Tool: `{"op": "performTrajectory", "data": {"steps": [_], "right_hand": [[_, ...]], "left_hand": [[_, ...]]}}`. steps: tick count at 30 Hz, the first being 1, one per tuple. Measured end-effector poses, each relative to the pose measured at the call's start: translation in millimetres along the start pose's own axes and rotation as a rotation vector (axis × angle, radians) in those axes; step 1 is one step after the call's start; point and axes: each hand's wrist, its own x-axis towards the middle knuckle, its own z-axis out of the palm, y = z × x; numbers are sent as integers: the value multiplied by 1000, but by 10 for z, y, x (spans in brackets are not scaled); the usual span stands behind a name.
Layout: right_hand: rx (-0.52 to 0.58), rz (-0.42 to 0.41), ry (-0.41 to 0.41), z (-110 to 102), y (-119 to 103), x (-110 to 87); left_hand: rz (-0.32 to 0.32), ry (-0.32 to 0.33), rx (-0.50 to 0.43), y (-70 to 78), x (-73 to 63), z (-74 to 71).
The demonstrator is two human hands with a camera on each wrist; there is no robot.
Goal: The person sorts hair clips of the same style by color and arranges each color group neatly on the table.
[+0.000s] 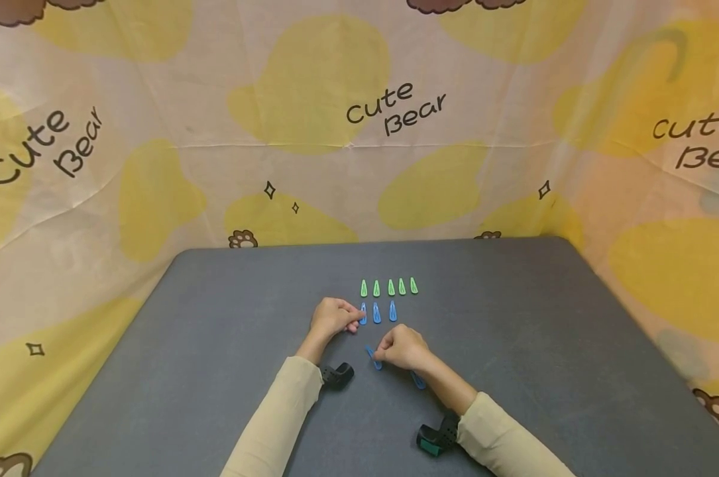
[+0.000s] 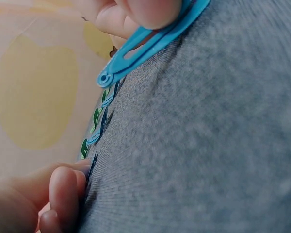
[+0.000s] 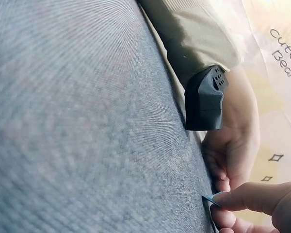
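In the head view, my left hand (image 1: pixel 333 317) is at the left end of a row of blue hair clips, its thumb and forefinger pinching the leftmost blue clip (image 1: pixel 363 313). Two more blue clips, a middle one (image 1: pixel 377 313) and a right one (image 1: pixel 393 311), lie beside it. Nearer to me, my right hand (image 1: pixel 403 347) pinches another blue snap hair clip (image 2: pixel 131 54), which looms large in the left wrist view with its riveted end showing. One further blue clip (image 1: pixel 418 379) lies partly beneath my right wrist.
Behind the blue row, several green hair clips (image 1: pixel 391 287) stand in a line on the grey table (image 1: pixel 246 298). Black wrist cameras, a left one (image 1: pixel 338 376) and a right one (image 1: pixel 439 436), jut out low over the table. A patterned cloth (image 1: pixel 311 86) hangs around the table's far edge and sides.
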Motion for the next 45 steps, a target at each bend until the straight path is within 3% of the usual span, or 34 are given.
{"op": "performTrajectory", "data": {"steps": [9,21,37,45], "right_hand": [[77,-49,-30,-42,10,-17],[143,-5,-53,-69,24,9],[257,-25,-79,-117,96,42],[282,30,-93,-175,108,58]], "left_hand": [[-5,1,2,-6,-1,-5],[-8,2,7,-16,15,3],[-12,-2,8,7,3,-3],[-4,-1,20,5,5,-1]]}}
